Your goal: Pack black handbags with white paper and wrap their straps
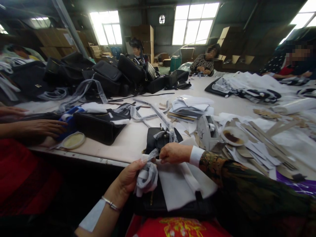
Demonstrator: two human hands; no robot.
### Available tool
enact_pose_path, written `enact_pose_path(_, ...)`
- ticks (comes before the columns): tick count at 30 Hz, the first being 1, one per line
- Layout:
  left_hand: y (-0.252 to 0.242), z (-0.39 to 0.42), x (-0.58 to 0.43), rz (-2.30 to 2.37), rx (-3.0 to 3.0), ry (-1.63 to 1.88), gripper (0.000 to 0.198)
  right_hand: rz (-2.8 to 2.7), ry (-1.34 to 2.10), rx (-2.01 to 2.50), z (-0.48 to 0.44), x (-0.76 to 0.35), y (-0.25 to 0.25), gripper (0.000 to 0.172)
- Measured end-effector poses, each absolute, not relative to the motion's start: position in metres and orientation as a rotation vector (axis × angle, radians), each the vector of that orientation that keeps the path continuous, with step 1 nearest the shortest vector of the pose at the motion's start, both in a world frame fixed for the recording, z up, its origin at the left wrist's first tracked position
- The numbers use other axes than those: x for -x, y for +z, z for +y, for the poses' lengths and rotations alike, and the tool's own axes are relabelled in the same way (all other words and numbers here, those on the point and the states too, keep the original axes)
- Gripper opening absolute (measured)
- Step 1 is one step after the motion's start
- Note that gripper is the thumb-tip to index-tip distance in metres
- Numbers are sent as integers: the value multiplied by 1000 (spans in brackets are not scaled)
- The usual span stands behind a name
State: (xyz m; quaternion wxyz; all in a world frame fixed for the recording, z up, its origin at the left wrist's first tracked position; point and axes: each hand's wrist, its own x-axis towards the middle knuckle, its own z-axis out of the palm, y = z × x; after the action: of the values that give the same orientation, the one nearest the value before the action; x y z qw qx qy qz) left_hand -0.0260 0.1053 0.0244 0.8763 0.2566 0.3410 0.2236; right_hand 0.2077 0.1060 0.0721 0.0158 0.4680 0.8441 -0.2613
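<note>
My left hand [129, 177] is closed around a crumpled wad of white-grey wrapping film [147, 177], just off the table's near edge. My right hand [174, 153] pinches a strip of the same film where it comes off a black bag [158, 140]. The black bag sits at the table edge, partly wrapped. A white sheet of soft fabric [177, 184] lies over a second black bag [158, 204] on my lap, under both hands.
A neighbour's hands [37, 126] rest at the left beside a black bag [98, 126] and a round lid [73, 140]. Black bags [108, 79] pile at the back left. A tape dispenser [206, 131], dish [233, 135] and paper strips [266, 144] lie right. Other people sit at the far side.
</note>
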Motion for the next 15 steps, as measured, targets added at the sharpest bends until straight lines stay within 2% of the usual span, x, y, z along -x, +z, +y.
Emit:
enact_pose_path(3,28,103,25,728,-513,499,31,2612,-775,-1412,106,-203,72,14)
enact_pose_path(6,41,98,20,717,-603,528,30,2553,-651,-1687,105,-197,68,20)
enact_pose_path(11,55,87,7,765,-817,576,45,2354,-493,-2109,107,-189,55,30)
enact_pose_path(15,46,88,1,927,-661,651,28,2273,-495,-2220,112,-186,46,32)
